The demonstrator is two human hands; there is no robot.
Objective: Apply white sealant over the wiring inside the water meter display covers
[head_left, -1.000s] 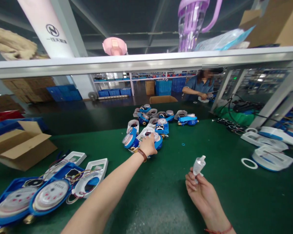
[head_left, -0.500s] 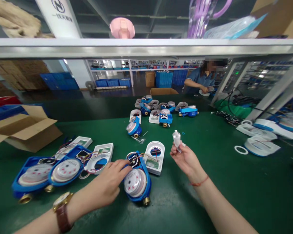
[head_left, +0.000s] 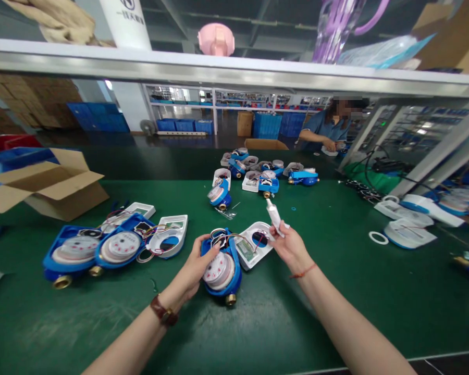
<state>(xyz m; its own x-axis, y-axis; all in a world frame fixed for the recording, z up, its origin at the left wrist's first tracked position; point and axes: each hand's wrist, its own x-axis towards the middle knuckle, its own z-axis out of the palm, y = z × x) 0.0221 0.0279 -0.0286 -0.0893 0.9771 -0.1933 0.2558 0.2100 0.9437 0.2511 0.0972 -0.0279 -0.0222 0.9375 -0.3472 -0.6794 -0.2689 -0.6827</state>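
Observation:
My left hand (head_left: 195, 265) grips the left side of a blue water meter (head_left: 222, 271) with a round dial and a brass fitting, its thumb over the upper part. Thin wires run from the meter to a white cover (head_left: 254, 255) holding a circuit board, which lies tilted beside it. In my right hand (head_left: 289, 245) is a small white tube (head_left: 273, 214), its nozzle pointing up and away from me. The fingers of that hand are close to the cover's right edge; whether they touch it I cannot tell.
Two more blue meters (head_left: 117, 247) with a wired white cover (head_left: 175, 229) lie at left, near an open cardboard box (head_left: 70, 195). Several meters stand farther back. White covers (head_left: 410, 234) and a white ring (head_left: 378, 238) are at right. A co-worker (head_left: 328, 125) sits across, below the overhead shelf (head_left: 234, 70).
My left hand has gone from hovering over the meter to holding its side. The right hand has moved left toward the cover, with the tube now tilted. The cover has turned.

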